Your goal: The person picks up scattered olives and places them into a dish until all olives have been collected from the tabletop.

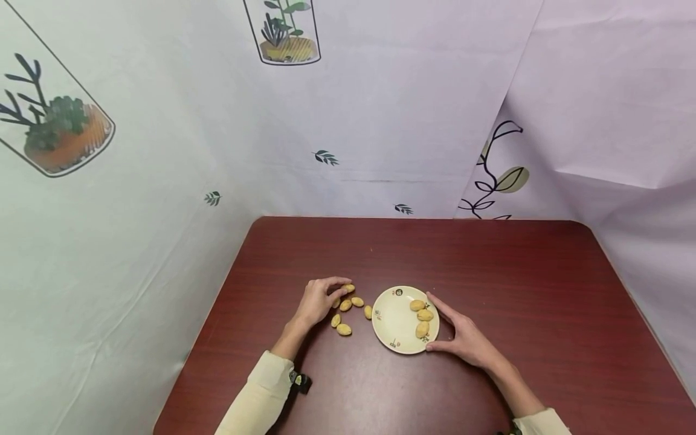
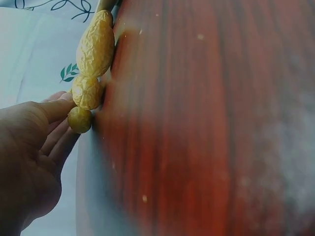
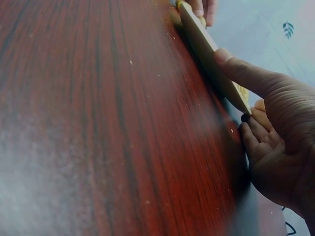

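In the head view my left hand reaches in from the left, thumb and index finger closing about a wrinkled yellow dried fruit. More of the same oval fruits lie loose between this hand and a round cream plate. The left wrist view has them in a row, with a large one beyond the thumb tip. My right hand holds the plate's right side, thumb at the near rim and fingers at the far rim. Three dried fruits sit on the plate's right half.
The dark red wooden table has rounded far corners. White cloth with plant drawings hangs behind it and along its sides. A black wrist strap is on the left arm, by the cream sleeve.
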A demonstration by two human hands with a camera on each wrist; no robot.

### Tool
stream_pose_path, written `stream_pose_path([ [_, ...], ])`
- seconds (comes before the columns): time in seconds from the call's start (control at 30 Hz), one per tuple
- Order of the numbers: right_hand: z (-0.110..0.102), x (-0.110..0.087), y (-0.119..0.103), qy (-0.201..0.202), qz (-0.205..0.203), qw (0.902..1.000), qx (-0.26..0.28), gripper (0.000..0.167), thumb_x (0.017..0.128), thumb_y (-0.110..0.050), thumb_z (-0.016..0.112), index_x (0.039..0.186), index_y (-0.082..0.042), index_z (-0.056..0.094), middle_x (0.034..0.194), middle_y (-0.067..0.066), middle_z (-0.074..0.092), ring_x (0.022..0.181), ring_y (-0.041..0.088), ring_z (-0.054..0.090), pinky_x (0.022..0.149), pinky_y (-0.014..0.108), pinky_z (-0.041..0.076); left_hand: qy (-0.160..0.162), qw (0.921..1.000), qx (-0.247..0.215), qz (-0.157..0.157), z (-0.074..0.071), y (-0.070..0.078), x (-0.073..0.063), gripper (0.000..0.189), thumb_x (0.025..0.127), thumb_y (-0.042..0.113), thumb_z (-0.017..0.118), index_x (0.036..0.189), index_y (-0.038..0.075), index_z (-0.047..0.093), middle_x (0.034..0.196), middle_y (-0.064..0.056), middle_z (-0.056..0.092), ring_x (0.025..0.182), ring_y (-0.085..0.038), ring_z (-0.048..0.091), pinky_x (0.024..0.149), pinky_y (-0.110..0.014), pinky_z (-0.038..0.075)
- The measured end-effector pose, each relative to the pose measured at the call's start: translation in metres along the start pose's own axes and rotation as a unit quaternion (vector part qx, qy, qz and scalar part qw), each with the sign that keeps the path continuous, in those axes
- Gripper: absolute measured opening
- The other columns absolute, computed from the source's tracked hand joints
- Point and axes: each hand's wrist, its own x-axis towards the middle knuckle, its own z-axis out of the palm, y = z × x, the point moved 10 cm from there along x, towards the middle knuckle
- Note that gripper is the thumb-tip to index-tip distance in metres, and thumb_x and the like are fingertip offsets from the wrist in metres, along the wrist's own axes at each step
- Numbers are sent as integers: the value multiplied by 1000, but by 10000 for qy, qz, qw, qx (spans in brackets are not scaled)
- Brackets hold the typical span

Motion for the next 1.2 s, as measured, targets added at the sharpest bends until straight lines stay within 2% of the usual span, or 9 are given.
stream_pose_path([
  [0.1, 0, 0, 0, -2, -16, 10000, 12, 109, 78, -33, 97, 164, -3, 38, 164, 19, 44, 146, 44, 43, 112, 4, 21, 70, 9999, -134, -15, -1, 1, 2, 20, 96, 18, 81, 116, 19, 83, 109, 3, 81, 100, -12, 76, 81, -35, 62],
  [0.33, 0, 0, 0, -1, -14, 10000, 18, 108, 78, -33, 97, 164, -3, 38, 163, 19, 45, 146, 45, 43, 112, 4, 20, 221, 9979, -592, 156, -6, 15, 8, 20, 94, 17, 83, 114, 16, 84, 105, 2, 81, 85, -9, 77, 69, -26, 61],
  [0.67, 0, 0, 2, -26, 110, 9999, -2, 108, 78, -34, 97, 164, -5, 39, 164, 17, 45, 147, 42, 43, 111, 5, 21, 163, 9912, -1263, 355, 0, 40, 16, 23, 93, 11, 83, 116, 10, 83, 106, -1, 81, 90, -13, 79, 74, -25, 63],
  [0.93, 0, 0, 4, -19, 167, 9999, -19, 108, 78, -35, 97, 164, -6, 39, 164, 16, 45, 147, 41, 43, 111, 5, 21, -194, 9836, -1742, 416, 20, 59, 21, 25, 95, 9, 80, 120, 5, 80, 108, -3, 81, 92, -12, 78, 73, -24, 62],
  [1.2, 1, -1, 4, -24, 195, 9998, -4, 108, 78, -36, 96, 164, -7, 39, 164, 16, 45, 147, 41, 43, 111, 5, 22, -422, 9791, -1882, 643, 42, 80, 25, 25, 96, 3, 78, 121, 1, 79, 111, -7, 80, 99, -16, 78, 80, -24, 62],
])
